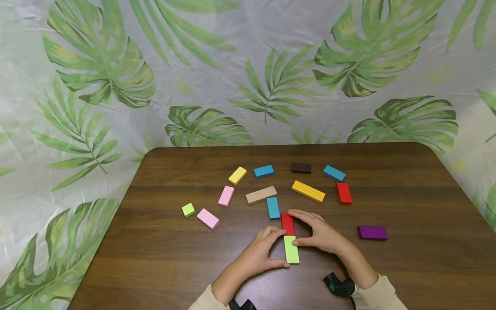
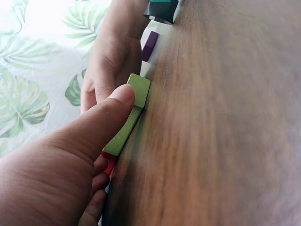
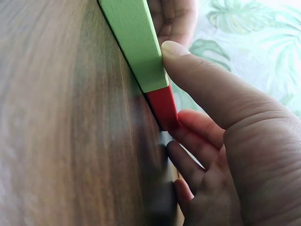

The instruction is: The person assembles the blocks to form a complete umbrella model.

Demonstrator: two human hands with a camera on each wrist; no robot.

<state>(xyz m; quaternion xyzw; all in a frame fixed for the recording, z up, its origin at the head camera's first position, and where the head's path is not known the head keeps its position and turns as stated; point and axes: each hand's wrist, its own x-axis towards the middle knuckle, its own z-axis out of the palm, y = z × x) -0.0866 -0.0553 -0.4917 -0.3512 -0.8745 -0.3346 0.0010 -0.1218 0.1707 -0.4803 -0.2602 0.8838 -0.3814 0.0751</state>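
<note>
A red block [image 1: 288, 224] and a light green block [image 1: 291, 250] lie flat on the table, end to end in one line. My left hand [image 1: 260, 250] holds them from the left, its thumb at the green block's near end and its fingers by the red one's side. From the right, my right hand [image 1: 324, 234] has its index finger at the red block's far end and its thumb against the green block's side. In the right wrist view, the green block [image 3: 136, 47] meets the red block [image 3: 162, 106] at a straight seam.
A blue block [image 1: 273, 208] lies just beyond the red one, touching or nearly touching a beige block [image 1: 261, 195]. Farther back are yellow, orange, dark brown and more blue blocks. Pink blocks [image 1: 208, 218] sit left; a purple block [image 1: 372, 233] and another red block [image 1: 344, 193] sit right.
</note>
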